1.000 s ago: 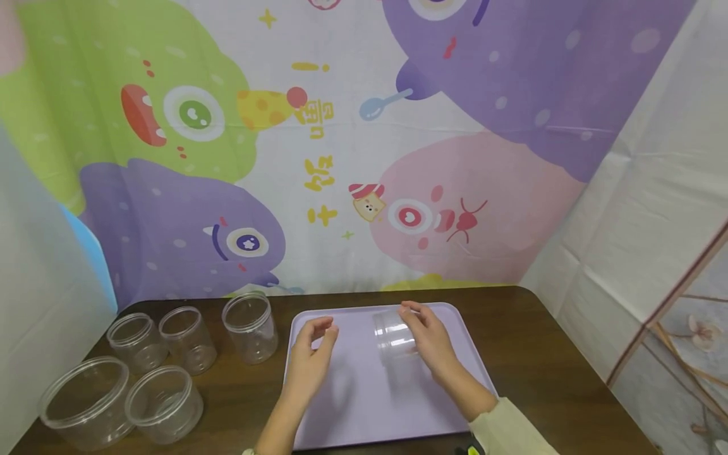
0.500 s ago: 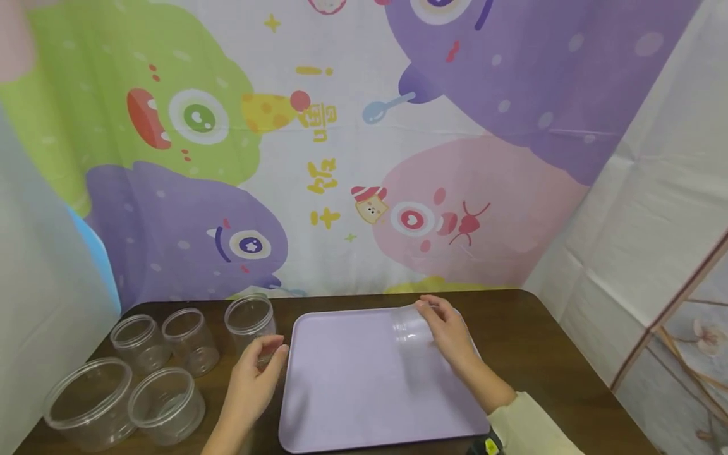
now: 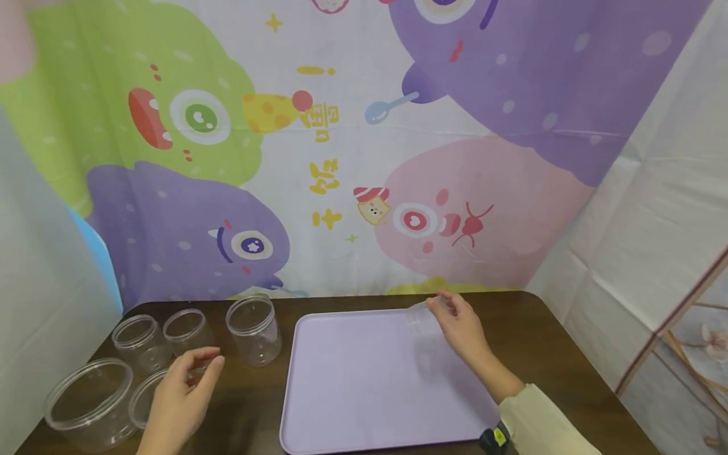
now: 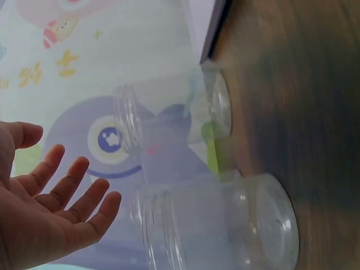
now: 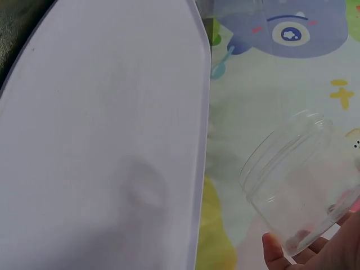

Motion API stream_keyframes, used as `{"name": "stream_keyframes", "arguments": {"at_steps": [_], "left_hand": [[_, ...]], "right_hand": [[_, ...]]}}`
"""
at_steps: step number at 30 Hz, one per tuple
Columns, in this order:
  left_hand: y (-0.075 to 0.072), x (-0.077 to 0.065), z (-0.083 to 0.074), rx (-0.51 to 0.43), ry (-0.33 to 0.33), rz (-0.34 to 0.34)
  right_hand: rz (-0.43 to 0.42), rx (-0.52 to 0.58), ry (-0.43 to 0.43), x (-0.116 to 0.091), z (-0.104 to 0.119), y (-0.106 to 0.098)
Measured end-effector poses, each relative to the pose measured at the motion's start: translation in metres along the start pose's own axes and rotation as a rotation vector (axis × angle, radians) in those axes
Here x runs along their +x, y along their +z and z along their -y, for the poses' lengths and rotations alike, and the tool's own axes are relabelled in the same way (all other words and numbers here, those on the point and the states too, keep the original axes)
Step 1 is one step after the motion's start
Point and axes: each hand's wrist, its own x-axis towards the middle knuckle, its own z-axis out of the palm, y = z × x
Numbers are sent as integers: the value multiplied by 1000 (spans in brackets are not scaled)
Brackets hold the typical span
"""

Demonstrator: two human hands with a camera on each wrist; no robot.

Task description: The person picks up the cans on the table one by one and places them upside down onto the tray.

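Observation:
My right hand (image 3: 465, 332) holds a clear plastic jar (image 3: 419, 321) above the far right part of the lilac tray (image 3: 352, 379). In the right wrist view that jar (image 5: 292, 174) is tilted, its ridged rim facing away from the fingers. My left hand (image 3: 177, 404) hovers over the left side of the table, fingers loosely bent around nothing. It partly hides a short, wide clear jar (image 3: 142, 401). Behind it stand a tall jar (image 3: 184, 327) and another tall jar (image 3: 256, 338) nearer the tray. The left wrist view shows the left palm (image 4: 39, 225) with fingers spread beside two jars.
A large wide jar (image 3: 88, 404) stands at the front left, with a smaller jar (image 3: 139, 344) behind it. The dark wooden table (image 3: 529, 354) meets a cartoon-print cloth (image 3: 335, 265) at the back. Pale cloth (image 3: 671, 208) hangs on the right.
My left hand has swept left from over the tray to the group of jars. My right hand has carried its jar a little to the right and back.

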Motion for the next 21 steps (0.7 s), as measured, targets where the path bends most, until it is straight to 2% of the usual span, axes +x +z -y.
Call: {"name": "stream_keyframes", "arguments": {"at_steps": [7,14,21], "left_hand": [[-14,-1,16,76,17,-64],[-19,0,27,86,59,-69],[-23,1,40,186,114,-64]], "right_hand": [[-3,-50,-7,6,-4,1],[-4,-110,-17,11,-8,2],[-13,-151,-41,17,-9,2]]}}
